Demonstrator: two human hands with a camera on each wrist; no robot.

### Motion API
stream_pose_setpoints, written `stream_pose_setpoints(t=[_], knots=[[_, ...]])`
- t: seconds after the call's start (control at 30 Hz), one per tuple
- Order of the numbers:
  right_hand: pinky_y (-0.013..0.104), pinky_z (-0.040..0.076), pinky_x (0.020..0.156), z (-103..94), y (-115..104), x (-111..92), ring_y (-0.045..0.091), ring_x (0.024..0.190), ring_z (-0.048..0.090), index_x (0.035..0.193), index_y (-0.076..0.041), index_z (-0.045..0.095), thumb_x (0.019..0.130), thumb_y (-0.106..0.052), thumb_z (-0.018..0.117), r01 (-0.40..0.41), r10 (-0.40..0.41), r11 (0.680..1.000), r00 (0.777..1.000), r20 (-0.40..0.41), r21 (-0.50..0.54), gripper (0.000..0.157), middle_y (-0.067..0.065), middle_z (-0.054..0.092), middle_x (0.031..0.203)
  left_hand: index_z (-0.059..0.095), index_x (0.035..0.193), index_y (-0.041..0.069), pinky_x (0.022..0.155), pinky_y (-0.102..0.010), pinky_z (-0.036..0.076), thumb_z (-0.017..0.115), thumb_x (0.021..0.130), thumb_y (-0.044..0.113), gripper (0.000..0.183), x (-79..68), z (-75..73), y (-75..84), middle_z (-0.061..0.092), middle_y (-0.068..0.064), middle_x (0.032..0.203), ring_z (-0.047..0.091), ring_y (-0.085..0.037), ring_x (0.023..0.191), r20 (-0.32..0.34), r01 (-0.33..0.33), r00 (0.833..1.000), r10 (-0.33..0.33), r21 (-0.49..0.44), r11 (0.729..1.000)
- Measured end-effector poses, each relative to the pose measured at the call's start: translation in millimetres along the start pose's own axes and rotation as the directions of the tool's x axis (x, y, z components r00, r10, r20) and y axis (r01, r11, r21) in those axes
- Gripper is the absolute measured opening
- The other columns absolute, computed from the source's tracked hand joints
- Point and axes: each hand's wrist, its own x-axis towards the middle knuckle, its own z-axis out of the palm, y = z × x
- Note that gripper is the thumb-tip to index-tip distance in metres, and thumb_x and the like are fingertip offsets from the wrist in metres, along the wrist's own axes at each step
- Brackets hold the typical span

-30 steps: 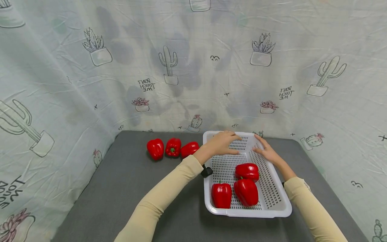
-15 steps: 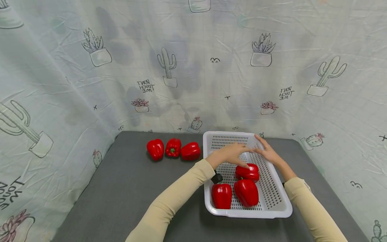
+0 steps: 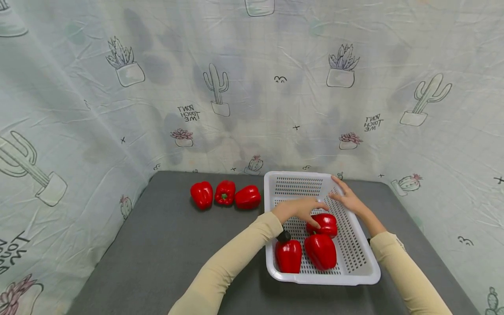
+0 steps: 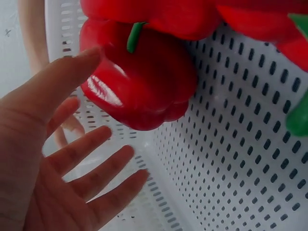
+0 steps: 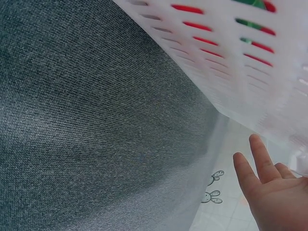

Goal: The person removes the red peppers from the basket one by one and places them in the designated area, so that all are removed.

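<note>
My left hand reaches over the white perforated plastic basket, above the rear red bell pepper inside. In the left wrist view its fingers are spread, and the thumb overlaps that bell pepper, which has a green stem. Two more red bell peppers lie nearer the front, one at the right and one at the left. My right hand is at the basket's right rim near the far corner. The right wrist view shows its straight fingers beside the outer wall.
Left of the basket, three red bell peppers, the left one, the middle one and the right one, lie in a row on the dark grey table. A cactus-print curtain rises behind the table.
My left hand has moved right and toward the front, from the basket's far left part to the rear bell pepper. My right hand has stayed at the rim.
</note>
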Motion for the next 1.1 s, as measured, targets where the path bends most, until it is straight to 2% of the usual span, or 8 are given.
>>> stream_pose_setpoints(t=[0.23,0.43,0.57,0.67,0.93,1.1], knots=[[0.041,0.056,0.065,1.0,-2,-2,0.050,0.102,0.054,0.150,-0.015,0.006,0.093,-0.011,0.053,-0.007,0.007,0.999,1.000,0.009,0.033,0.074,0.034,0.019,0.141,0.045,0.136,0.019,0.100,-0.019,0.038,0.068,0.083,0.032,0.059,3.0,8.9,-5.3,0.049,0.004,0.135,0.046,-0.009,0.120,0.022,-0.011,1.000,0.013,-0.085,0.996],[0.041,0.056,0.065,0.9,-4,-2,0.051,0.104,0.053,0.150,-0.014,0.006,0.093,-0.012,0.052,-0.004,0.004,1.000,1.000,0.008,0.014,0.073,0.033,0.013,0.144,0.045,0.135,0.021,0.096,-0.020,0.041,0.071,0.081,0.030,0.061,2.6,10.8,-5.8,0.051,0.006,0.132,0.048,-0.007,0.116,0.039,0.010,0.999,-0.005,-0.150,0.989],[0.040,0.056,0.065,1.1,-4,-2,0.050,0.103,0.054,0.150,-0.014,0.005,0.094,-0.012,0.052,-0.002,0.002,1.000,1.000,0.014,0.014,0.074,0.034,0.015,0.143,0.044,0.136,0.022,0.095,-0.020,0.042,0.072,0.080,0.029,0.063,2.6,11.1,-5.0,0.050,0.006,0.132,0.048,-0.005,0.113,0.047,0.019,0.999,-0.012,-0.155,0.988],[0.040,0.056,0.065,2.1,-12,-5,0.051,0.101,0.054,0.150,-0.011,0.005,0.094,-0.009,0.051,-0.001,0.001,1.000,1.000,0.017,0.019,0.073,0.036,0.018,0.139,0.044,0.136,0.023,0.094,-0.018,0.042,0.073,0.080,0.028,0.063,4.0,11.7,-3.9,0.051,0.007,0.130,0.049,-0.004,0.111,0.051,0.027,0.999,-0.019,-0.145,0.989],[0.040,0.056,0.064,0.8,-2,-1,0.048,0.098,0.057,0.150,-0.013,0.005,0.093,-0.010,0.052,0.003,-0.003,1.000,1.000,0.015,0.027,0.074,0.035,0.019,0.140,0.044,0.134,0.022,0.090,-0.015,0.043,0.074,0.079,0.029,0.063,8.4,12.5,-3.8,0.054,0.007,0.125,0.051,-0.003,0.105,0.041,0.035,0.999,-0.030,-0.121,0.992],[0.040,0.057,0.063,1.9,-18,-6,0.049,0.097,0.057,0.149,-0.007,0.004,0.093,-0.005,0.050,0.002,-0.003,1.000,1.000,0.022,0.031,0.073,0.039,0.018,0.138,0.044,0.135,0.020,0.091,-0.014,0.042,0.073,0.079,0.029,0.063,6.8,6.9,-2.8,0.055,0.005,0.125,0.051,-0.004,0.108,0.017,0.015,1.000,-0.013,-0.078,0.997]])
